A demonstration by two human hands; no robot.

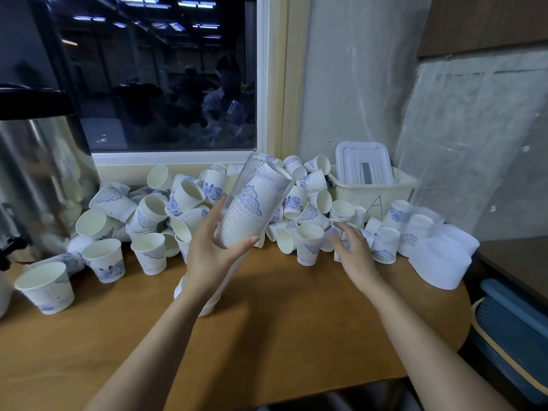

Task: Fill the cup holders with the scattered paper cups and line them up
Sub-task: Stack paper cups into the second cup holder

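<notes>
Wooden table [281, 336], scattered cups [105, 259], left hand [212, 256] gripping cup holder [255, 200]

Paper cups [103, 259] number several dozen (too overlapped for an exact count). At least two clear cup holders [258, 188] show, plus two hands [207, 256], one lidded bin [355, 194] and one steel urn [44, 173].

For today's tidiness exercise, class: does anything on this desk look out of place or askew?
Yes. Paper cups lie in a jumbled heap, many tipped on their sides rather than stacked. The clear holder in the left hand is tilted. A white lid stands on edge in the bin.
</notes>
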